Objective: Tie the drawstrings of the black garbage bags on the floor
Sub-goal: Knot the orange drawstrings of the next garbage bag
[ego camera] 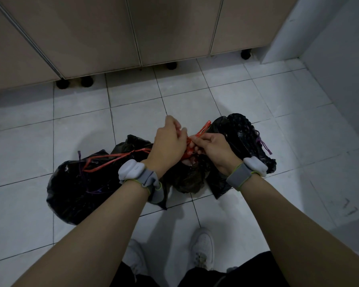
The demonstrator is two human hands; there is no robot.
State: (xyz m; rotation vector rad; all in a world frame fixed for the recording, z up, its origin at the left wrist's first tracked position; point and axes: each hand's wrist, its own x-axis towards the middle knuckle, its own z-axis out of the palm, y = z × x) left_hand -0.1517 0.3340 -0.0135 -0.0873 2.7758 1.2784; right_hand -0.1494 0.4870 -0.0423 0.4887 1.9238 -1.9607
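Both hands (187, 146) pinching red drawstring (190, 151), black garbage bags (79, 183), tiled floor (257, 96)

Bare forearms, grey wristbands (239, 176) carrying pale pods, black trousers (247, 272), white sneakers (202, 246).

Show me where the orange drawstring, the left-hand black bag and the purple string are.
orange drawstring (120, 157): head view, on the loose strand left of the hands.
left black bag (75, 191): head view, on its body.
purple string (264, 145): head view, on the right bag's dangling strand.
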